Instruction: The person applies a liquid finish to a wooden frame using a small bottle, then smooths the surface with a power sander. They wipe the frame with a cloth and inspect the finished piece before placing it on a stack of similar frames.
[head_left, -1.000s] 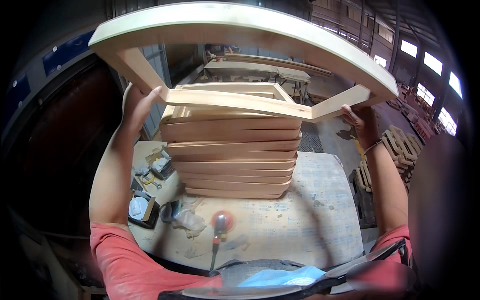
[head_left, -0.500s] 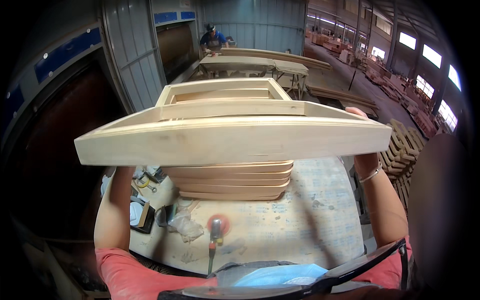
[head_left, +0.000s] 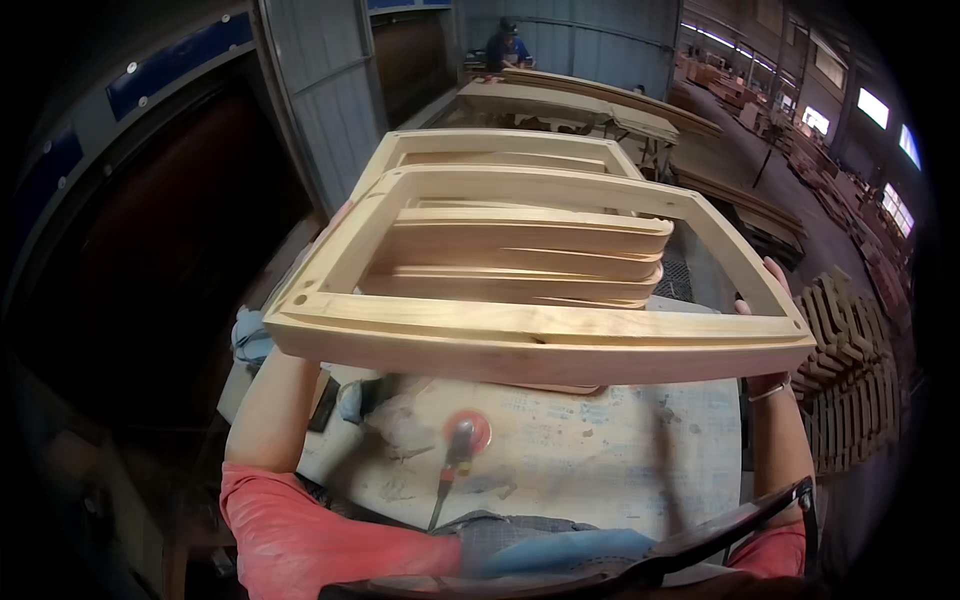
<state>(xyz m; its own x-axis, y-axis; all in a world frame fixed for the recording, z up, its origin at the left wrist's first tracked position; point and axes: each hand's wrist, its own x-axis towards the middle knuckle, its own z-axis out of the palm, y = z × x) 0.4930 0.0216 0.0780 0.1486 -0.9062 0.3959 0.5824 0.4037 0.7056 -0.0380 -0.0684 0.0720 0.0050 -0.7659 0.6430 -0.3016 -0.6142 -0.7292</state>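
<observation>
A pale rectangular wooden frame (head_left: 540, 328) is held up in front of me over the worktable, tilted so that I look through its opening. My left hand (head_left: 337, 222) grips its left side; only a bit of the fingers shows past the wood. My right hand (head_left: 774, 280) is wrapped round the right side, its palm hidden by the frame. Through the opening shows a stack of wooden pieces with rounded corners (head_left: 520, 245). Behind the held frame is another pale wooden frame (head_left: 500, 142).
On the worktable (head_left: 590, 450) lie a hand-held sander with a red disc (head_left: 463, 440) and a crumpled plastic bag (head_left: 398, 430). Curved wooden parts (head_left: 850, 385) are stacked at the right. A co-worker (head_left: 507, 48) is at a far bench (head_left: 540, 103).
The held frame has tipped from nearly edge-on, so its opening now shows. It sits slightly further right and lower in view; the whole background has shifted right as well.
</observation>
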